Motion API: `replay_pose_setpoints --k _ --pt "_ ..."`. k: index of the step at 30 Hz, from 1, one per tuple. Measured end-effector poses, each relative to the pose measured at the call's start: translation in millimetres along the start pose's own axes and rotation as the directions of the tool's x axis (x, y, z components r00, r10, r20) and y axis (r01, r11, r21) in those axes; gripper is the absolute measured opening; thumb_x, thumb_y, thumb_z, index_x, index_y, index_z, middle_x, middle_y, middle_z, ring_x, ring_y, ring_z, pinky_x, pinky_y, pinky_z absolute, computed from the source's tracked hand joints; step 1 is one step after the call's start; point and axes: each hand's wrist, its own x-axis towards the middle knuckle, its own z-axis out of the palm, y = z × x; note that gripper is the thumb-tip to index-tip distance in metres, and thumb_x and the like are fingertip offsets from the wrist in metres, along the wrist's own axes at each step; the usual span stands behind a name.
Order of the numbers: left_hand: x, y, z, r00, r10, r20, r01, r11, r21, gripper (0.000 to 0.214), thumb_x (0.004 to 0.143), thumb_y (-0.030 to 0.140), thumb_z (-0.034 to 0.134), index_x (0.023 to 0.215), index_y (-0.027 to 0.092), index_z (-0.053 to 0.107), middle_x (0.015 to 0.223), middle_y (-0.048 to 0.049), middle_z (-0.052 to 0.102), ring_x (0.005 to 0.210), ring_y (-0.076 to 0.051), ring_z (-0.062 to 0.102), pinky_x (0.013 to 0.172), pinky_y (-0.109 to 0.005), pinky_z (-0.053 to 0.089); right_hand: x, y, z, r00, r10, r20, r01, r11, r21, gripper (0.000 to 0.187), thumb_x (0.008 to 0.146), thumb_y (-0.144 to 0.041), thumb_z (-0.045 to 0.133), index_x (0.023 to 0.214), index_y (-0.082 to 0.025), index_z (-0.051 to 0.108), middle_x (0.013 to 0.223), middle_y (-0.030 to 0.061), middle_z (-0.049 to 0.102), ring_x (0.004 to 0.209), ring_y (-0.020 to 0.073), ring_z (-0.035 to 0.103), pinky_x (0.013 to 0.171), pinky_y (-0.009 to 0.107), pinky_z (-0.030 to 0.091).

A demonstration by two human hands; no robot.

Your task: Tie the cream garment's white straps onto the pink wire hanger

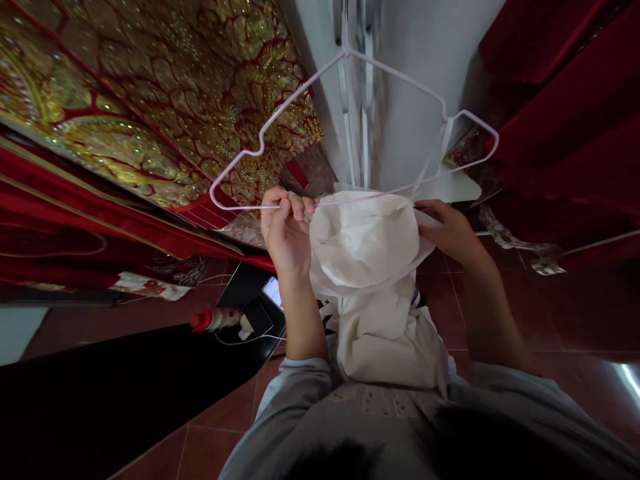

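Observation:
A pale pink clothes hanger [400,72] hangs in front of me, its top running out of view. From its right notch hangs a thin white strap [447,137], which runs down to a white garment [367,233]. The cloth is bunched open at the top and drapes down in front of my body. My left hand [289,230] is closed at the garment's left edge, its fingers around the hanger's bottom bar with a bit of white between them. At the right edge, my right hand [447,230] pinches the cloth, its fingertips partly hidden behind it.
Red garments with gold sequins [200,100] hang at the left, dark red cloth [575,113] at the right. Behind the hanger are metal poles [367,120] by a pale wall. A black table [150,373] at lower left bears a lit phone [273,292] and a red-capped bottle [215,320].

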Motion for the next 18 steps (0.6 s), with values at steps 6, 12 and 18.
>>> replay_pose_setpoints --k 6,12,18 --pt "0.4 -1.0 -2.8 0.999 0.022 0.026 -0.022 1.000 0.011 0.028 0.087 0.044 0.077 0.093 0.027 0.055 0.064 0.0051 0.038 0.068 -0.017 0.055 0.087 -0.032 0.053 -1.3 -2.8 1.4 0.999 0.051 0.003 -0.051 0.999 -0.006 0.019 0.079 -0.041 0.070 0.073 -0.023 0.070 0.067 0.0005 0.066 0.066 0.0185 0.060 0.061 0.032 0.047" --pt "0.9 0.1 -3.0 1.000 0.007 0.031 -0.006 1.000 -0.026 0.025 0.087 0.039 0.077 0.093 0.027 0.057 0.063 0.0053 0.039 0.069 -0.016 0.056 0.087 -0.031 0.053 -1.3 -25.7 0.2 0.985 -0.154 -0.075 0.165 0.970 0.178 0.021 0.083 -0.039 0.074 0.101 -0.029 0.075 0.104 0.0034 0.077 0.090 0.0200 0.072 0.086 0.039 0.060" --pt "0.9 2.2 -1.3 1.000 -0.010 0.003 0.010 0.999 -0.045 0.013 0.090 0.028 0.072 0.091 0.025 0.059 0.061 0.0055 0.041 0.065 -0.015 0.056 0.083 -0.029 0.055 -5.6 -53.1 9.5 0.944 -0.306 -0.123 0.330 0.889 0.318 0.011 0.088 -0.037 0.073 0.096 -0.028 0.073 0.103 0.0025 0.076 0.101 0.0204 0.072 0.099 0.041 0.060"
